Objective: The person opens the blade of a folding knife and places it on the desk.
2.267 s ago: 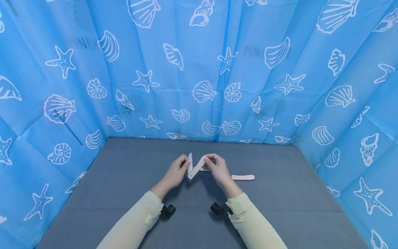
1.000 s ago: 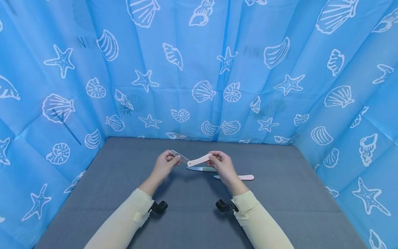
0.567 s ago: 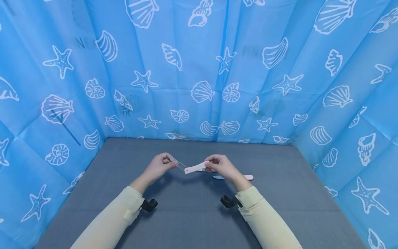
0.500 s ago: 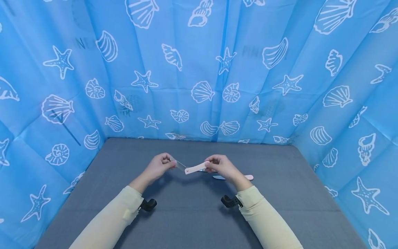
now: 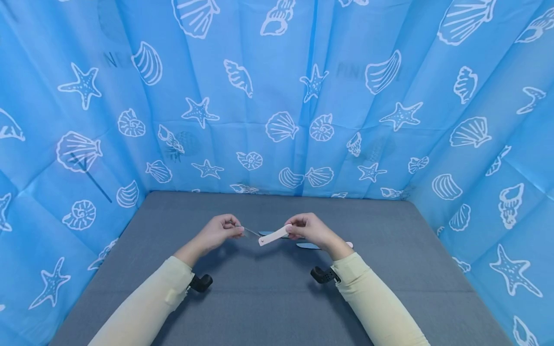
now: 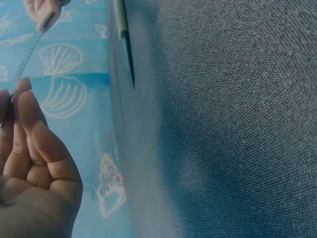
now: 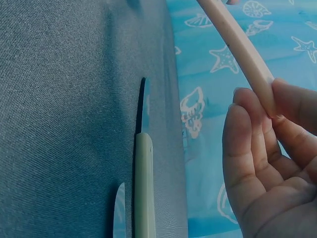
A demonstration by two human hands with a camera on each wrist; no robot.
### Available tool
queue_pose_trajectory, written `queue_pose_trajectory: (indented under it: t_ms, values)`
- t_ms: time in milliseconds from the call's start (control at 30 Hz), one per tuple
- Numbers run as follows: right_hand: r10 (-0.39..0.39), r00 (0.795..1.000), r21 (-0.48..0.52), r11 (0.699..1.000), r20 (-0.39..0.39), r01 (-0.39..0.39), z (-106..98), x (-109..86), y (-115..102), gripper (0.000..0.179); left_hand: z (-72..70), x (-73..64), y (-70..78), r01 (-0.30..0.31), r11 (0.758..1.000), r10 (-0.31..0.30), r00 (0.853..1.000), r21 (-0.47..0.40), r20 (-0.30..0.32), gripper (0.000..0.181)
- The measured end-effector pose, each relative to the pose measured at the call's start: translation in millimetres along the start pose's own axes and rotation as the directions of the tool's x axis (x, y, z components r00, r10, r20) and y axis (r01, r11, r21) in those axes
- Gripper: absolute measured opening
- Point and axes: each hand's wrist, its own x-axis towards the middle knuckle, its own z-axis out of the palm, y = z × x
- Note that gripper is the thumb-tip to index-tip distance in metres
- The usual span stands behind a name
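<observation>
Between both hands, raised over the table, is a folding knife [image 5: 272,236] with a pale pink handle and a thin blade, swung out to a wide angle at its pivot. My left hand [image 5: 222,228] pinches the blade near its tip between thumb and fingers. The far end of the handle is pinched by my right hand [image 5: 308,229]. In the right wrist view the handle's smooth curved side [image 7: 245,47] runs up out of frame. Seen from the left wrist, the blade [image 6: 30,54] appears edge-on as a thin line.
A knife with a light green handle [image 7: 144,183] lies on the grey cloth-covered table [image 5: 268,307], partly behind the held knife in the head view. A pink-handled knife [image 5: 308,246] lies nearer, partly covered by the right wrist. Blue shell-print curtains [image 5: 259,96] enclose the back and sides.
The blade has swung from a narrow angle beside the handle to a wide one. My left hand has moved left, away from the right hand, which has shifted slightly right.
</observation>
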Motion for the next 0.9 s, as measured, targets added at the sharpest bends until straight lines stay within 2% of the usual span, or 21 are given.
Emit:
queue_pose_trajectory:
  t_ms: [200, 433, 633, 900]
  values:
    - [0.007, 1.0, 0.027, 1.0, -0.022, -0.006, 0.3, 1.6, 0.7, 0.023, -3.2, -0.3, -0.4, -0.018, 1.0, 0.018, 1.0, -0.002, 0.002, 0.013]
    - [0.006, 0.996, 0.082, 0.997, -0.092, 0.001, 1.4, 4.4, 2.3, 0.024, -6.3, 3.7, -1.6, -0.025, 1.0, 0.024, 0.999, -0.018, -0.04, 0.013]
    - [0.005, 0.983, 0.186, 0.982, -0.182, 0.029, 5.8, 6.5, 3.3, 0.023, -3.2, 5.5, -2.5, 0.011, 0.993, -0.025, 0.993, -0.12, -0.112, 0.011]
    - [-0.001, 0.962, 0.309, 0.947, -0.272, 0.089, 13.3, 10.8, 7.1, 0.029, 5.4, 10.0, -10.6, 0.014, 0.959, -0.08, 0.971, -0.284, -0.225, 0.01]
